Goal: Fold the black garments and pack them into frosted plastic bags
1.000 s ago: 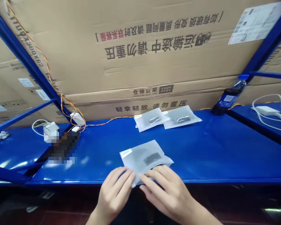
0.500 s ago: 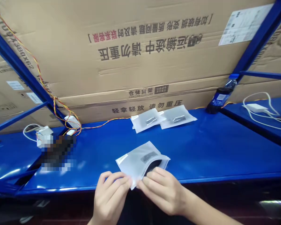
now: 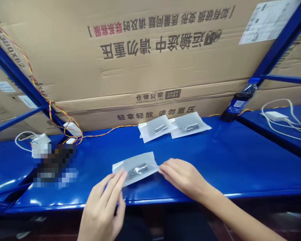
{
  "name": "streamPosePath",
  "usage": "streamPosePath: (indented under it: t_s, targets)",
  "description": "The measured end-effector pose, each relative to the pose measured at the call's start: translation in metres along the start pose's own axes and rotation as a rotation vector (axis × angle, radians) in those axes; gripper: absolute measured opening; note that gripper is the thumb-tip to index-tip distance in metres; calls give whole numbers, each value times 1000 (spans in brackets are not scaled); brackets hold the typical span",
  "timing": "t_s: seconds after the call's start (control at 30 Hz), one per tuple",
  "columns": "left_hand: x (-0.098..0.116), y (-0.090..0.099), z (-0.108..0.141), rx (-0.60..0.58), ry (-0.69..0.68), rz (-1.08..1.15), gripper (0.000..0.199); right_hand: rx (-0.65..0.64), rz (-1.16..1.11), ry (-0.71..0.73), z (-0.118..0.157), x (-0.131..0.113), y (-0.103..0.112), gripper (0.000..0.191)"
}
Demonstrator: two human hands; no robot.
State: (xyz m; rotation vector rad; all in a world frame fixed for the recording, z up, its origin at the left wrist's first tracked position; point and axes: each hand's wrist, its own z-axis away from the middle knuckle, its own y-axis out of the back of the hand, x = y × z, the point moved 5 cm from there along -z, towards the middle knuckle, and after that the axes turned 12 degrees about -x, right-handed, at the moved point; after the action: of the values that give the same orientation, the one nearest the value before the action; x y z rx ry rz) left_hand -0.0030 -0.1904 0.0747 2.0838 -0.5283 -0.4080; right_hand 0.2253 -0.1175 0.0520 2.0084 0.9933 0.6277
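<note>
A frosted plastic zip bag (image 3: 130,164) with a dark item inside and a small white label at one corner lies near the front of the blue shelf. My left hand (image 3: 102,204) rests its outstretched fingertips on the bag's near left part, the thumb apart from them. At the bag's right end, my right hand (image 3: 183,175) pinches the edge between thumb and fingers. The bag's mouth looks flat, though I cannot tell whether it is sealed. Behind it lie two similar frosted bags, a left bag (image 3: 153,130) slightly overlapping a right bag (image 3: 190,127).
A dark drink bottle (image 3: 237,102) with a blue cap stands by the right post. Large cardboard boxes (image 3: 150,77) rise behind the blue shelf (image 3: 230,160). White adapters (image 3: 72,129), twisted red-yellow wires and a blurred dark object are at left; a white charger (image 3: 277,116) with cable is at right.
The bag, earlier held up with its mouth gaping, now lies flatter on the shelf, turned and shifted left. My left hand has unfolded onto it; my right hand has moved to its right end.
</note>
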Motion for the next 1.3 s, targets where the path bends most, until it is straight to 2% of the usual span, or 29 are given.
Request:
streamPosePath:
  t_s: [0.1,0.2,0.27,0.33,0.4,0.47,0.57,0.67,0.77,0.87,0.93,1.0,1.1,1.2,1.3]
  targets:
    - [-10,-35,-15,-172,-1,-85,62,-128,-16,77,-31,-3,-23,26]
    - [-46,-73,-29,-269,34,-142,67,-210,-84,109,-56,7,-40,23]
    - [-80,-95,-43,-373,55,-106,71,-273,-340,-65,-64,29,-49,19]
    - [-112,-110,-62,-442,21,8,72,-292,-667,-378,-61,58,-58,18]
    - [-139,-121,-85,-473,4,99,69,-267,-876,-648,-50,82,-68,26]
    - [-159,-131,-107,-472,0,134,66,-250,-977,-787,-41,98,-76,37]
    - [-173,-146,-133,-457,2,178,60,-166,-1163,-960,-32,115,-89,43]
    - [-171,-150,-145,-434,14,221,61,-12,-1284,-1060,-29,131,-96,41]
    - [-153,-140,-144,-380,21,265,68,125,-1341,-1099,-27,144,-98,33]
    - [-129,-121,-141,-224,73,443,50,203,-1364,-1081,-25,150,-93,27]
    - [-119,-113,-140,-139,127,543,37,193,-1390,-1029,-28,148,-88,28]
    - [-115,-110,-140,-105,183,590,36,116,-1433,-952,-32,140,-82,26]
    - [-119,-112,-142,-110,264,704,46,-118,-1500,-815,-41,116,-79,21]
    - [-110,-117,-143,-255,250,827,51,-364,-1521,-684,-48,91,-81,20]
    - [-88,-119,-141,-455,191,899,49,-482,-1491,-612,-51,77,-82,23]
